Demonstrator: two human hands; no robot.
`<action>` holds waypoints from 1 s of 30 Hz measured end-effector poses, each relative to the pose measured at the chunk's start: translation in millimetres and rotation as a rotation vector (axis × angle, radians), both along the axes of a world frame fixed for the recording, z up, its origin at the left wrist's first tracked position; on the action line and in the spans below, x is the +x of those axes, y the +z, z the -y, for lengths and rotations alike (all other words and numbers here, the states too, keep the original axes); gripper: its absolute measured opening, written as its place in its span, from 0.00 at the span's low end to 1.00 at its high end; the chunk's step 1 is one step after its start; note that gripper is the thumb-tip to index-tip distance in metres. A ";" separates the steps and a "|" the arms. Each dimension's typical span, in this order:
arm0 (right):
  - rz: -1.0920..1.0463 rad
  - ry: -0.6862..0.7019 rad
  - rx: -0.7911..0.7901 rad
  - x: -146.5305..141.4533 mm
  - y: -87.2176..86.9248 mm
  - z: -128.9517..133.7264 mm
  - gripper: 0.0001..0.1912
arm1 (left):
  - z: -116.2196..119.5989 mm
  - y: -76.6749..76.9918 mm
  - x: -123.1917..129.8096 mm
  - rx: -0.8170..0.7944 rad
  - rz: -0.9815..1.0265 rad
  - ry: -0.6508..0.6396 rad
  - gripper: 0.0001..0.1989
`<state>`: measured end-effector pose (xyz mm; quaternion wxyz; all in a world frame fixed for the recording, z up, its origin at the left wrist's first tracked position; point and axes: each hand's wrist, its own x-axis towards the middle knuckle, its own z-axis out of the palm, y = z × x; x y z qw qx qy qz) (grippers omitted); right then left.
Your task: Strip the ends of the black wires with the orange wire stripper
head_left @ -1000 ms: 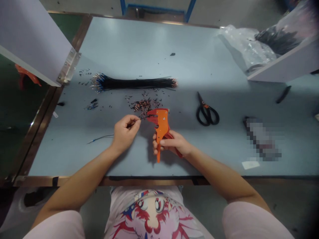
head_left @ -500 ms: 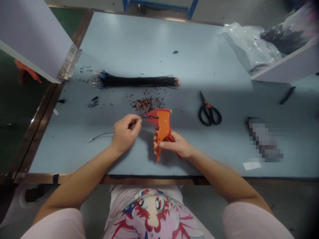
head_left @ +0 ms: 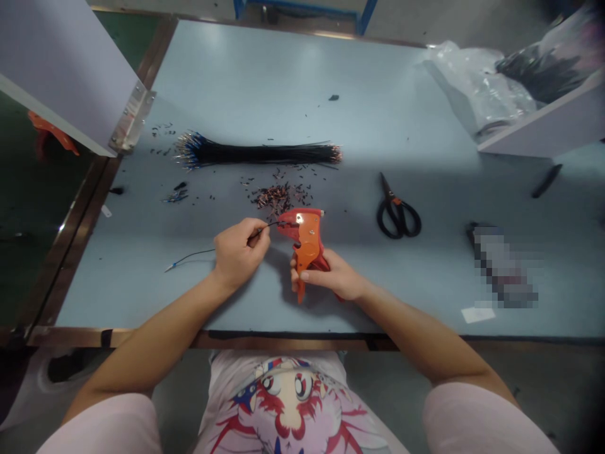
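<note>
The left hand (head_left: 240, 252) is pinching 1 black wire (head_left: 270, 225) between thumb and fingertips at lower centre, its end reaching into the head of an orange wire stripper (head_left: 308, 249). The right hand (head_left: 333, 276) is wrapped closed around the stripper's handles. A black wire bundle (head_left: 258, 153) is lying at upper centre — black-handled scissors (head_left: 397, 213) are lying at right.

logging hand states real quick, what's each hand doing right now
Left hand: closed, pinching a thin black wire.
Right hand: closed, gripping an orange wire stripper.
</note>
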<state>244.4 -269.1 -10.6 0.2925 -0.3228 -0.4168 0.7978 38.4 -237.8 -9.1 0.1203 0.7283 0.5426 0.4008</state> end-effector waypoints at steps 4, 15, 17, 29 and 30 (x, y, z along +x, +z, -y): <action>0.000 -0.009 -0.019 0.3 0.8 -0.6 0.16 | 0.0 0.1 -0.1 -0.030 0.015 0.004 0.06; 0.016 0.002 0.007 0.7 3.1 -1.2 0.16 | 1.6 1.3 -1.0 0.014 -0.010 -0.022 0.06; 0.015 0.003 0.009 0.7 3.0 -1.1 0.16 | 1.5 1.3 -0.9 0.019 -0.006 -0.028 0.05; -0.010 0.026 0.007 1.9 4.3 -0.4 0.14 | 2.0 3.9 0.2 0.087 0.033 -0.077 0.05; -0.009 0.025 0.003 2.3 4.5 -0.3 0.14 | 2.3 3.4 -0.2 0.086 0.041 -0.080 0.06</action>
